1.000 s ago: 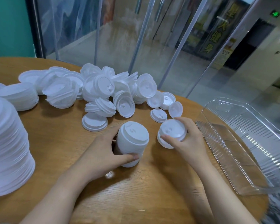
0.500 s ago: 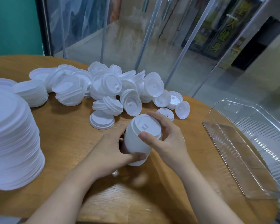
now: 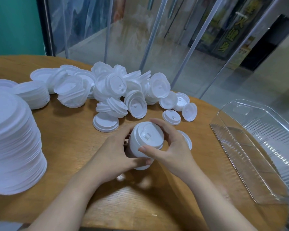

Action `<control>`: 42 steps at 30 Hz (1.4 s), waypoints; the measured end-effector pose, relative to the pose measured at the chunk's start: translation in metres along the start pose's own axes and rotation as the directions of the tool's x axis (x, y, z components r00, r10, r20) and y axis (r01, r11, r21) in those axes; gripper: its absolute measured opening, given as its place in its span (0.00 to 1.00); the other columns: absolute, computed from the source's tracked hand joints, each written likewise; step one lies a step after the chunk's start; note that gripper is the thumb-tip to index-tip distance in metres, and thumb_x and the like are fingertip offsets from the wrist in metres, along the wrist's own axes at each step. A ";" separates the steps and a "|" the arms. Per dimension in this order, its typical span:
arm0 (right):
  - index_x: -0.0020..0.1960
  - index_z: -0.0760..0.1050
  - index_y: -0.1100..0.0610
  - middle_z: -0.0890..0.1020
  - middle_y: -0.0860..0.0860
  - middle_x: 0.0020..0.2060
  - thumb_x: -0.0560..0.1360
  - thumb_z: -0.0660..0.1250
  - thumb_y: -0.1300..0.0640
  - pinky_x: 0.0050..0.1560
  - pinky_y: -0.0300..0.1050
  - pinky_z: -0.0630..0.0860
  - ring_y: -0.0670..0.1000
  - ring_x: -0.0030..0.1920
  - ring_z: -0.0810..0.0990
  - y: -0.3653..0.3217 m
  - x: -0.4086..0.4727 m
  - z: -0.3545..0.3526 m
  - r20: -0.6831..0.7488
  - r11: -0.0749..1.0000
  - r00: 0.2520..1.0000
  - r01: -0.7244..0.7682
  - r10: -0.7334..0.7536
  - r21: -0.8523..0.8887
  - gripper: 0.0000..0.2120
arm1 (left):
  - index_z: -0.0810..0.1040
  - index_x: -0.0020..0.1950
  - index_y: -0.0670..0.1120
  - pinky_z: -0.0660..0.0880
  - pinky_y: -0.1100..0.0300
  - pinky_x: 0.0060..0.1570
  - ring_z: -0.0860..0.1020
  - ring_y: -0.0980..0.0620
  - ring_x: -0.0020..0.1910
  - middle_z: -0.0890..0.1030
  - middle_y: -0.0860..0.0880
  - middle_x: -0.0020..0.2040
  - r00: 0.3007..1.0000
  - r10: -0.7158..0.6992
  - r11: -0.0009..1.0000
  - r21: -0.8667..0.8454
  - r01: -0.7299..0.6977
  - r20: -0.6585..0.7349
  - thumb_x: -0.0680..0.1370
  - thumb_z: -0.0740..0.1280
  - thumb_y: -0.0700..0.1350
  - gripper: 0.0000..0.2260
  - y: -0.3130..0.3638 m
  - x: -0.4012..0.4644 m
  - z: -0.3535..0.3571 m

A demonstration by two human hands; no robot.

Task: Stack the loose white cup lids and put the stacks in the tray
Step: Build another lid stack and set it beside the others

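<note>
Lids, white round plastic cup lids nested into a short stack (image 3: pixel 144 144), sit between both my hands just above the round wooden table (image 3: pixel 70 155), tilted so the top lid faces up toward me. My left hand (image 3: pixel 114 153) wraps the stack's left side and bottom, fingers curled behind it and thumb tip pressing the lower front. My right hand (image 3: pixel 172 148) cups the right side and top rim, fingers arched over the far edge and thumb laid across the near rim. Under my right hand, another white lid (image 3: pixel 188 140) peeks out on the table, touching my palm side; I cannot tell whether I hold it. Beyond my hands lies a loose heap of white lids (image 3: pixel 117 90), some flat, some on edge, with a few single lids near it toward the right. At my far left stands a tall stack of larger white lids (image 3: pixel 13 144), with a lower stack (image 3: pixel 33 95) behind it. Well apart to my right lies the long clear ribbed plastic tray (image 3: pixel 257 147), nothing in the part I can see
</note>
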State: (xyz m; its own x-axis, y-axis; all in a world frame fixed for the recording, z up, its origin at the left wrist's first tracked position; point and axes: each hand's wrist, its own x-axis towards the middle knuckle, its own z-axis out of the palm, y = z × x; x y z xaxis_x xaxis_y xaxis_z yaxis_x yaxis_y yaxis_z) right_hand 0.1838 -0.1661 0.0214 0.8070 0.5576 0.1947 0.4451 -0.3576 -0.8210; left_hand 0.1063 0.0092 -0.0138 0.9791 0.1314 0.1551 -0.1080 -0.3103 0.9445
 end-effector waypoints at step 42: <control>0.69 0.74 0.42 0.78 0.39 0.60 0.63 0.85 0.46 0.63 0.39 0.72 0.40 0.62 0.77 0.098 -0.024 -0.058 -0.183 0.959 0.966 -0.218 0.184 -0.181 0.37 | 0.72 0.65 0.69 0.71 0.71 0.55 0.76 0.70 0.62 0.79 0.71 0.60 0.999 -0.001 0.996 -0.094 -0.003 -0.047 0.63 0.79 0.58 0.33 0.012 0.000 0.009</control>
State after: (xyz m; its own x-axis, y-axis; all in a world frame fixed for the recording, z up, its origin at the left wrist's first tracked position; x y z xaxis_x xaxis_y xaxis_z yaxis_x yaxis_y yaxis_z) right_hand 0.2311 -0.2580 -0.0325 0.9325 0.3351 0.1349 0.3216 -0.5998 -0.7327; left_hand 0.1069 -0.0033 -0.0054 0.9700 0.1763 0.1674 -0.1268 -0.2206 0.9671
